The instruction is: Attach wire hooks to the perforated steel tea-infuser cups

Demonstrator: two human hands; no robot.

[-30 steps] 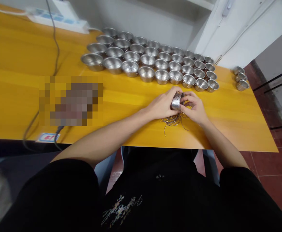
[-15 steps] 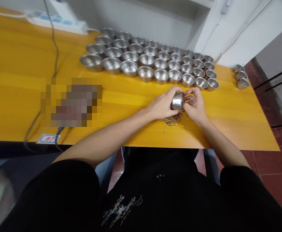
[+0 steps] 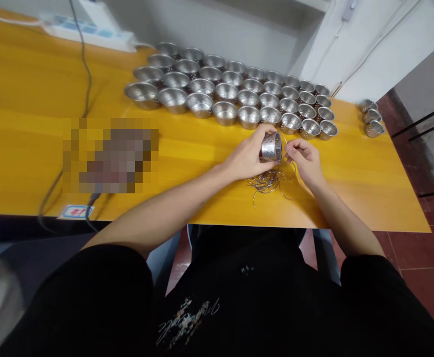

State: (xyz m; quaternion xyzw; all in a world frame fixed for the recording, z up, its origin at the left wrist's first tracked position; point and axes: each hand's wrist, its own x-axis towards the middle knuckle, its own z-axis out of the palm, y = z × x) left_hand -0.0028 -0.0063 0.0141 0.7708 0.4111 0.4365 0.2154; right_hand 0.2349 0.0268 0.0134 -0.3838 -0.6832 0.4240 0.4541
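My left hand is wrapped round a perforated metal cup, which lies tilted on its side with the mouth facing right. Close to that mouth, my right hand pinches a thin curved metal wire between thumb and fingers. The wire stands along the cup's rim; whether it touches the rim I cannot tell. Below both hands, a loose heap of similar curved wires rests on the yellow table.
Rows of perforated metal cups stand mouth up along the back. Several more cups sit at the far right edge. At left are a power strip, a dark cable, a pixelated object and a label card.
My right hand has drawn back slightly to the right from the cup's mouth, and the wire in its fingers now shows. My left hand has tilted the cup a little.
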